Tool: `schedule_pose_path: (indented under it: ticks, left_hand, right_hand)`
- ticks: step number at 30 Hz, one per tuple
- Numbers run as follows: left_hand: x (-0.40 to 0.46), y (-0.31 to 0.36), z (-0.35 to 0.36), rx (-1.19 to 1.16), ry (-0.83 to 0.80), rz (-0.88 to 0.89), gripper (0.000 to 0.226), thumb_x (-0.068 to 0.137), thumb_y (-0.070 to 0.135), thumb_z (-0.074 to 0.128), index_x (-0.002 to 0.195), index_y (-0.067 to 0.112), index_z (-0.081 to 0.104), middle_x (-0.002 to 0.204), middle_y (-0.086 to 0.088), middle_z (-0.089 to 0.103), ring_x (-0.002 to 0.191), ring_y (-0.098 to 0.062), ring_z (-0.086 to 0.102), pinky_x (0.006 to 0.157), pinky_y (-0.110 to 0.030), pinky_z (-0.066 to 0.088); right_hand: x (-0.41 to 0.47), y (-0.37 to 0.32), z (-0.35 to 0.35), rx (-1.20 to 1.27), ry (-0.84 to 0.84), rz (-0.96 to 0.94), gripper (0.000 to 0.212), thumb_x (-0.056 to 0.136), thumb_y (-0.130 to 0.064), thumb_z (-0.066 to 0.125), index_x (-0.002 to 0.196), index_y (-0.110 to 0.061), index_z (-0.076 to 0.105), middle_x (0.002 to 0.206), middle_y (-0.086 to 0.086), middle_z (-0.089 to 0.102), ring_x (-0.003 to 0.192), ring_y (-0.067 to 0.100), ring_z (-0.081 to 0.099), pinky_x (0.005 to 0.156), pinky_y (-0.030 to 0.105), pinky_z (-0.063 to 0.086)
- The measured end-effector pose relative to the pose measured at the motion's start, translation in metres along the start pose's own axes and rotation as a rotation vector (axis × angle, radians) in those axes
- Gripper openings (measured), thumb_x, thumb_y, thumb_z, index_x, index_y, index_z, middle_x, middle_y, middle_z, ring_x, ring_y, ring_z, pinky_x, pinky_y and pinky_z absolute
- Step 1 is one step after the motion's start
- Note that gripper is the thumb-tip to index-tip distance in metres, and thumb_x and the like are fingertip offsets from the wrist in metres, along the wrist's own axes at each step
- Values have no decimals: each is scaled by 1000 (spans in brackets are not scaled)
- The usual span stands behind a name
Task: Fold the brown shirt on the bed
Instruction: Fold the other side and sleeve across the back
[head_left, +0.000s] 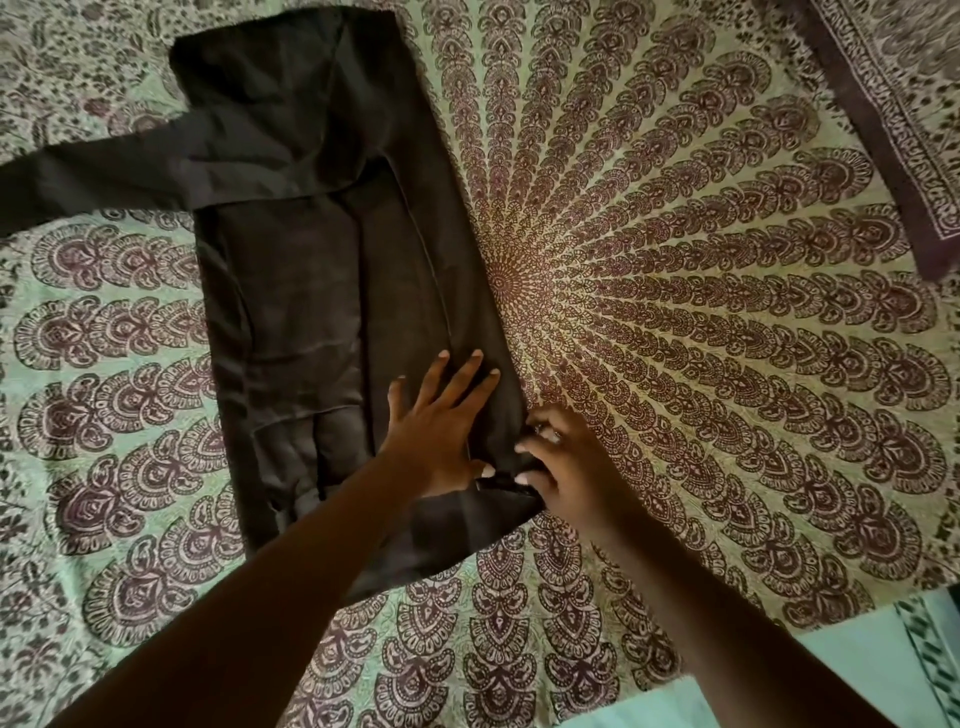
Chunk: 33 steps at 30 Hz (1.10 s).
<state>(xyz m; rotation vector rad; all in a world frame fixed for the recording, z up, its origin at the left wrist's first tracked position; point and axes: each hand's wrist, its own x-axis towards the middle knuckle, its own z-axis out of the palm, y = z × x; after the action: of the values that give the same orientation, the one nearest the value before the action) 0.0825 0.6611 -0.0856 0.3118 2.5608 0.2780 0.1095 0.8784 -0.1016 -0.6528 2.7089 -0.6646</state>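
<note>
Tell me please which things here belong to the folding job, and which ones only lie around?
Part of the job:
brown shirt
left hand, flat on the shirt
right hand, at the shirt's near edge

Only lying around:
patterned bedspread
dark-bordered printed cloth, far right corner

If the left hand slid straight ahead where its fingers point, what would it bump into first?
Only more shirt at first. The left hand lies flat on it, fingers aiming up and slightly right, so it would probably slide off the shirt's right edge onto the bedspread. Nothing else shows in that line.
</note>
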Motion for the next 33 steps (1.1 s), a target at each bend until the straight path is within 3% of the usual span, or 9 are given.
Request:
schedule_pose_path:
  ticks: [5, 8, 13, 17, 20, 23, 26, 31, 33]
  left_hand:
    - [3, -6, -6, 7, -3, 30, 112, 79, 70, 66, 160, 44, -7, 167, 18, -24, 156, -21, -22, 118, -70, 8]
    - [3, -14, -6, 38, -10, 62, 115, 77, 72, 66, 158, 45, -10, 167, 17, -25, 156, -23, -23, 119, -69, 5]
    - [5, -14, -9, -50, -9, 77, 121, 72, 62, 75, 160, 44, -7, 167, 16, -27, 157, -22, -17, 119, -63, 11]
    - [-2, -1, -10, -371, 248, -86, 84, 82, 32, 77, 154, 22, 35, 159, -4, 24, 139, -34, 34, 110, -52, 41]
    - [-10, 19, -7, -584, 288, -236, 70, 85, 20, 77, 143, 19, 39, 135, -10, 44, 121, -34, 53, 102, -46, 48]
    - [-18, 28, 3, -637, 162, -268, 59, 86, 9, 72, 127, 28, 35, 111, -13, 61, 103, -36, 65, 90, -50, 56]
    - [-20, 26, 8, -708, 187, -308, 45, 87, 2, 60, 113, 29, 37, 92, -13, 64, 85, -38, 66, 76, -54, 58]
    - [-27, 20, 12, -120, 345, -122, 49, 77, 16, 76, 122, 23, 58, 127, -5, 46, 111, -32, 54, 77, -45, 56]
    - [-26, 14, 16, -27, 306, 8, 67, 74, 36, 78, 136, 27, 56, 149, 0, 42, 129, -29, 48, 90, -48, 49]
  right_hand:
    - [-10, 0, -5, 42, -68, -29, 42, 76, -30, 86, 112, -13, 72, 128, 3, 52, 106, 18, 60, 84, 31, 59]
    - [-11, -3, -4, 18, -54, -90, 34, 87, -41, 70, 104, -11, 75, 121, 2, 54, 104, 17, 57, 85, 28, 55]
    - [-5, -7, -10, -14, -52, -90, 23, 80, -15, 81, 103, -14, 75, 122, 2, 58, 108, 20, 58, 82, 36, 61]
    - [-1, -7, -13, 120, 78, 121, 37, 79, 3, 78, 113, -10, 72, 129, 10, 54, 111, 12, 54, 88, 15, 55]
    - [-2, -3, -8, 183, 52, 165, 28, 87, 1, 74, 114, -7, 70, 125, 6, 52, 105, 8, 56, 82, 0, 44]
    - [-4, -3, -5, 222, 41, 162, 27, 86, -4, 76, 112, -7, 70, 120, 3, 53, 99, 9, 59, 82, 6, 48]
    - [-4, -5, -4, 242, 53, 172, 27, 85, -6, 78, 110, -11, 70, 115, 1, 57, 88, 9, 61, 75, 16, 54]
    - [-5, -8, -3, 135, -27, 82, 22, 82, -11, 81, 102, -14, 74, 114, 1, 57, 95, 18, 64, 73, 32, 61]
    - [-4, -11, -6, 85, -27, 45, 28, 75, -9, 85, 101, -14, 76, 117, 3, 58, 100, 21, 64, 75, 32, 62]
